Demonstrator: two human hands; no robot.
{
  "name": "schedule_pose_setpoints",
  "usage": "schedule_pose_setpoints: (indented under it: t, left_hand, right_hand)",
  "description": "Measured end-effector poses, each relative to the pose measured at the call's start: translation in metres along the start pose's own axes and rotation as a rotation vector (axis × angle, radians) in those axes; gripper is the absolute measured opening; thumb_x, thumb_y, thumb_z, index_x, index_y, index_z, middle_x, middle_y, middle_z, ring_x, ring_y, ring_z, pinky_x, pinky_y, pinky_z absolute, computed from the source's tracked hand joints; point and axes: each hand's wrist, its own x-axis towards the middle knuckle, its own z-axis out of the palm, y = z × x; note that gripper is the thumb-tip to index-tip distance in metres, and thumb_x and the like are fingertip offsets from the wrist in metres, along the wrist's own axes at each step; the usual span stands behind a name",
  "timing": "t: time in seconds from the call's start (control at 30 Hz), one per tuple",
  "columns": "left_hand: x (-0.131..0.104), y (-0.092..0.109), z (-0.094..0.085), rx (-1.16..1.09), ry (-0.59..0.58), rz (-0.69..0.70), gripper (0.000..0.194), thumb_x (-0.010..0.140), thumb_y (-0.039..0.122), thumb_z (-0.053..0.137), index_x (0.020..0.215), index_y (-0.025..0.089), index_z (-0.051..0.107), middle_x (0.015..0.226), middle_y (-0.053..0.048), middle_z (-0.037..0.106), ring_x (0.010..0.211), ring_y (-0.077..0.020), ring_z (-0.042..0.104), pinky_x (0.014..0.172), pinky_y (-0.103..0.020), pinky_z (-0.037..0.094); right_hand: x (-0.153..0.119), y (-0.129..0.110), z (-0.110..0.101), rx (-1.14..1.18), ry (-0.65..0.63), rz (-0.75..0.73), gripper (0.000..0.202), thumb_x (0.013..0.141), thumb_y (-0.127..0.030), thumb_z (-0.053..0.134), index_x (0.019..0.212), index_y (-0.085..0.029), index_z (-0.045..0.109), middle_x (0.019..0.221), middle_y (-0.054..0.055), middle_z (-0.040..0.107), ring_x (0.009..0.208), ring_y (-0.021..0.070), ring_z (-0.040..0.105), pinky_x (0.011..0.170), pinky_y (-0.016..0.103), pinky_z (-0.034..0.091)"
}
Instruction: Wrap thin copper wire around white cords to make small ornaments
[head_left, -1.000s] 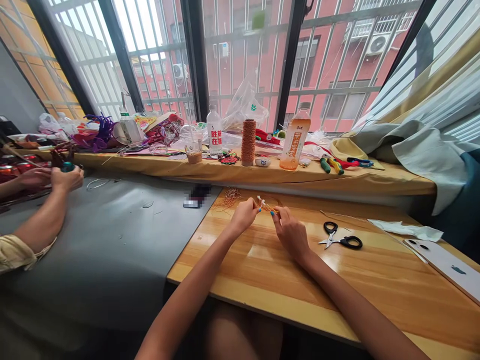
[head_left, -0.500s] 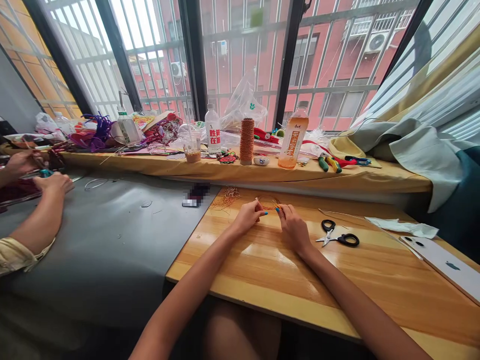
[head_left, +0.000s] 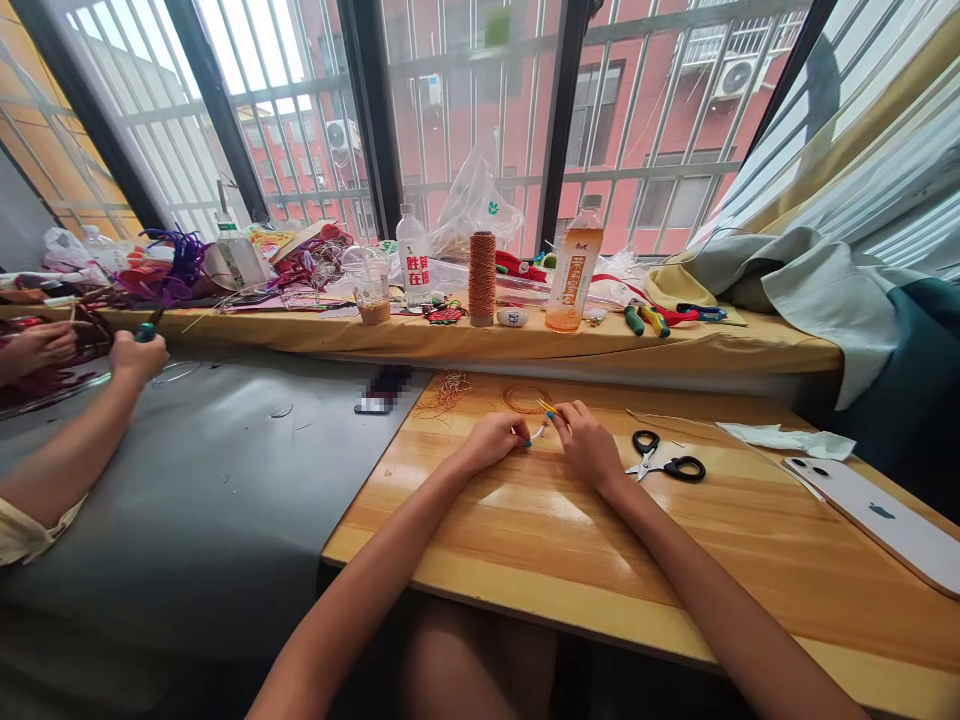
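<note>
Over the wooden table (head_left: pixel 525 540), my left hand (head_left: pixel 496 442) pinches a small white piece (head_left: pixel 538 432) with some orange-brown cord at its end. My right hand (head_left: pixel 585 440) is closed on a thin yellow pointed tool (head_left: pixel 549 408), its tips facing left, close to the white piece. Behind both hands a loop of orange-brown cord (head_left: pixel 517 392) lies on the wood. Loose cord scraps (head_left: pixel 451 392) lie near the table's far left corner. Black-handled scissors (head_left: pixel 651 462) rest partly open to the right of my right hand.
A white phone (head_left: pixel 881 510) and a tissue (head_left: pixel 787 438) lie at the right. Along the covered ledge (head_left: pixel 420 340) stand a cord spool (head_left: pixel 482 280), bottles, a cup and pliers. At the left, another person's hands (head_left: pixel 139 355) hold a green-handled tool over the grey table (head_left: pixel 225 520).
The white piece now shows between my hands, and the cord loop behind them is more visible. The other person's tool hand has moved up and right. The view has shifted slightly.
</note>
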Motion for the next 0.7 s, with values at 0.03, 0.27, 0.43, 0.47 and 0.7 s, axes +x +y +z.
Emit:
schedule_pose_setpoints:
  t: [0.03,0.27,0.43,0.47,0.7]
  left_hand:
    - [0.0,0.0,-0.001,-0.002,0.018,0.025,0.01,0.067,0.011,0.053,0.07,0.015,0.061,0.071,0.0,0.063,0.067,-0.0101,0.054,0.061,-0.019,0.038]
    - [0.0,0.008,-0.005,0.014,0.192,0.187,0.006,0.072,0.015,0.053,0.074,0.016,0.059,0.074,0.0,0.06,0.066,-0.0086,0.051,0.06,-0.018,0.037]
    - [-0.002,0.015,-0.001,-0.056,0.222,0.306,0.007,0.075,0.018,0.052,0.073,0.016,0.058,0.074,0.0,0.058,0.061,-0.0069,0.049,0.058,-0.017,0.038]
    - [-0.002,0.016,0.0,-0.071,0.215,0.32,0.007,0.075,0.019,0.052,0.073,0.016,0.058,0.073,-0.001,0.057,0.061,-0.0068,0.048,0.058,-0.017,0.038]
    - [-0.004,0.021,-0.001,-0.041,0.222,0.301,0.015,0.076,0.027,0.051,0.085,0.016,0.056,0.079,-0.002,0.057,0.058,-0.0065,0.047,0.059,-0.019,0.039]
  right_hand:
    - [0.002,0.002,-0.001,0.038,0.012,0.009,0.02,0.083,-0.029,0.036,0.085,-0.019,0.054,0.088,0.006,0.055,0.069,0.0157,0.052,0.053,0.025,0.032]
    - [0.007,-0.007,-0.014,0.772,-0.196,0.481,0.034,0.065,-0.048,0.055,0.069,-0.015,0.052,0.045,-0.003,0.044,0.036,0.0058,0.029,0.038,0.022,0.02]
    - [0.004,-0.021,-0.022,1.19,-0.348,0.631,0.033,0.052,-0.042,0.067,0.057,-0.013,0.05,0.037,-0.007,0.036,0.033,0.0012,0.019,0.034,0.02,0.009]
    - [0.004,-0.022,-0.022,1.223,-0.331,0.64,0.032,0.05,-0.039,0.068,0.055,-0.013,0.05,0.037,-0.007,0.036,0.033,0.0008,0.019,0.034,0.02,0.009]
    - [0.004,-0.023,-0.017,1.153,-0.108,0.546,0.028,0.054,-0.037,0.062,0.05,-0.016,0.045,0.043,-0.005,0.041,0.032,0.0015,0.023,0.034,0.02,0.013]
